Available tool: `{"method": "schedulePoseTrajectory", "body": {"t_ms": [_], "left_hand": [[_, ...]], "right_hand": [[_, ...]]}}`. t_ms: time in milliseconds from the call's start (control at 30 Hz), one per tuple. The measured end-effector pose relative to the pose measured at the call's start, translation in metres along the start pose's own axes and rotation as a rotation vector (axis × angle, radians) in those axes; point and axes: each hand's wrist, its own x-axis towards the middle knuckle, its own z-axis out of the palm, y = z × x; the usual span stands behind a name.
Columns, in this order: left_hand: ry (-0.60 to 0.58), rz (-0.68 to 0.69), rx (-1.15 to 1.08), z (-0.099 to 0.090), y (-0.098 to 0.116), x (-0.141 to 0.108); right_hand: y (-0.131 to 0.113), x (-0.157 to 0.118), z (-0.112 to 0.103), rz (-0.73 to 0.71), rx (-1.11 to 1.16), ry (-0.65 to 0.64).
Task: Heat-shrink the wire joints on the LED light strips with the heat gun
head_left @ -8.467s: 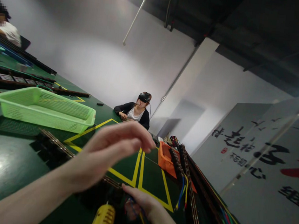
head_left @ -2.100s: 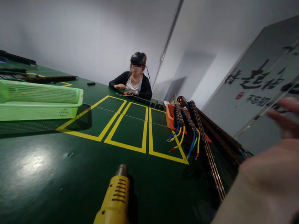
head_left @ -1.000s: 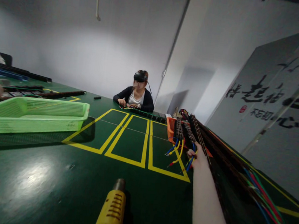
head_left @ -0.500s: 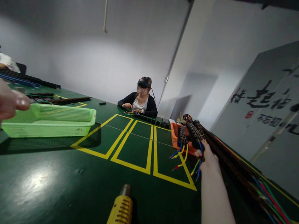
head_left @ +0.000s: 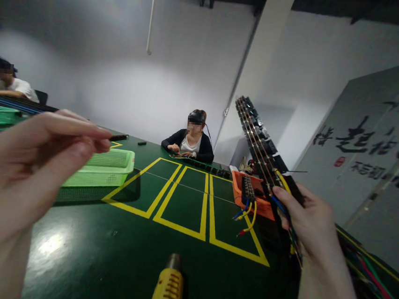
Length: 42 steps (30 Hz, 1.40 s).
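Observation:
My right hand [head_left: 314, 219] grips the lower end of a long black terminal block strip [head_left: 257, 136], held tilted above the table. Copper-coloured lines run along the strip, and blue, yellow and green wires hang by my fingers. On the left, my left hand [head_left: 44, 153] hovers near the light green basket [head_left: 112, 174], thumb and fingers drawn together with nothing visible between them. Just left of the held strip, another terminal block strip [head_left: 248, 188] lies over the orange basket [head_left: 237, 195], its blue and yellow wires hanging over the rim.
A yellow heat gun [head_left: 168, 290] with a metal nozzle lies at the front of the green table [head_left: 105, 253]. Yellow tape [head_left: 179, 231] marks boxes mid-table. Across sits a person [head_left: 193, 139] with wired parts; another person [head_left: 22, 88] is far left. Loose wires [head_left: 376, 289] lie right.
My right hand has lifted a terminal block strip up out of the orange basket area and toward me. My left hand has moved right, further into view.

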Motion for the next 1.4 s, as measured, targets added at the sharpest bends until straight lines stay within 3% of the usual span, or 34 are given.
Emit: {"method": "schedulePoseTrajectory", "body": {"t_ms": [133, 233, 300, 400, 567, 667, 800, 867, 967, 1133, 1267, 1333, 1400], "left_hand": [[-0.283, 0.181, 0.285, 0.014, -0.001, -0.002], [-0.376, 0.351, 0.433, 0.023, -0.007, -0.011], [-0.511, 0.383, 0.442, 0.030, -0.007, -0.017], [-0.803, 0.349, 0.326, 0.043, 0.001, -0.028], [-1.183, 0.083, 0.167, 0.073, 0.016, -0.051], [-1.321, -0.081, 0.139, 0.085, 0.008, -0.060], [-1.440, -0.326, 0.110, 0.079, -0.017, -0.061], [-1.558, -0.436, 0.066, 0.072, -0.032, -0.059], [-1.729, -0.595, 0.020, 0.066, -0.055, -0.057], [-1.697, -0.683, 0.147, 0.062, -0.112, -0.075], [-1.568, -0.742, 0.271, 0.057, -0.161, -0.099], [-1.510, -0.707, 0.297, 0.059, -0.169, -0.105], [-1.463, -0.640, 0.259, 0.068, -0.164, -0.107]], "right_hand": [[-0.025, -0.026, -0.006, -0.067, -0.165, -0.217], [-0.041, -0.043, -0.010, -0.099, -0.246, -0.508], [-0.050, -0.049, -0.012, -0.135, -0.325, -0.721], [-0.056, -0.052, -0.016, -0.144, -0.428, -0.849], [-0.048, -0.048, -0.027, -0.121, -0.504, -0.852], [-0.038, -0.046, -0.027, 0.034, -0.493, -0.775], [-0.019, -0.038, -0.011, 0.262, -0.505, -0.826], [-0.004, -0.033, 0.003, 0.224, -0.497, -0.888], [0.023, -0.028, 0.030, 0.155, -0.466, -1.106], [0.063, -0.036, 0.079, 0.117, -0.487, -1.137], [0.082, -0.060, 0.105, 0.088, -0.549, -1.133], [0.086, -0.069, 0.113, 0.057, -0.586, -1.108], [0.085, -0.070, 0.115, 0.007, -0.622, -1.056]]}}
